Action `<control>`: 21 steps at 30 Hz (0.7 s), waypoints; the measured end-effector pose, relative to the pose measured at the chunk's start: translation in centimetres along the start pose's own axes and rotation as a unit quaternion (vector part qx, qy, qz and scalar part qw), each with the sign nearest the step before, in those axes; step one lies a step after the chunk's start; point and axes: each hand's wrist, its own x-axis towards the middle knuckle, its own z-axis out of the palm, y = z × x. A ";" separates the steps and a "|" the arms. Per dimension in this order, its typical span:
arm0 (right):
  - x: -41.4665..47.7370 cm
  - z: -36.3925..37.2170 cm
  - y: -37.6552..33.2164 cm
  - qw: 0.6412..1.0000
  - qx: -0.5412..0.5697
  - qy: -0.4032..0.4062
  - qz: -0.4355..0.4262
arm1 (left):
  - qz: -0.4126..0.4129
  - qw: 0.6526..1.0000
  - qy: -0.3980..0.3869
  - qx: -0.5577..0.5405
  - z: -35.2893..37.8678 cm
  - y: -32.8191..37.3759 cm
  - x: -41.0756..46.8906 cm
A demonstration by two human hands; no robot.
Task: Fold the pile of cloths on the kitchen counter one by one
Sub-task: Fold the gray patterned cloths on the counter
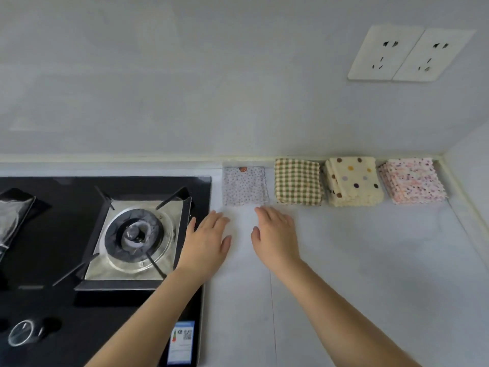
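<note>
My head camera is looking forward and down from close above the counter [370, 247] right of the stove [127, 234], facing the wall [211, 88].

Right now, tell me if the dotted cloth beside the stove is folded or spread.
Folded: the dotted cloth lies as a small flat square against the wall, about the same footprint as the checked stack beside it.

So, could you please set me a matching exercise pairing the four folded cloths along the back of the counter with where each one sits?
Cloths:
1. green checked cloth
2. cream polka-dot cloth
3. pink speckled cloth
4. pale dotted cloth

Places:
A. far right, in the wall corner
B. next to the gas hob
C. second from the hob
D. second from the right

Pairs: 1-C, 2-D, 3-A, 4-B.
</note>
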 end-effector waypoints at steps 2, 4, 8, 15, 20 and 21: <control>-2.8 -0.5 -2.2 1.000 0.019 0.010 -0.004 | 0.001 1.000 0.022 -0.019 -1.0 -0.9 -3.4; -5.0 -1.1 -4.6 0.999 0.037 0.003 -0.008 | -0.002 0.998 0.040 -0.043 -2.2 -1.8 -6.2; -9.3 -2.3 -10.9 0.996 0.089 -0.025 0.019 | -0.021 0.993 0.073 -0.091 -5.1 -5.1 -13.8; -18.4 -1.7 -25.7 0.981 0.180 -0.065 0.042 | -0.100 0.970 0.116 -0.190 -10.1 -15.2 -29.2; -19.0 -0.2 -34.5 0.976 0.187 -0.112 0.004 | -0.153 0.953 0.149 -0.215 -13.8 -21.9 -34.8; -18.7 0.0 -35.8 0.976 0.186 -0.111 -0.005 | -0.159 0.951 0.154 -0.214 -14.4 -22.9 -35.3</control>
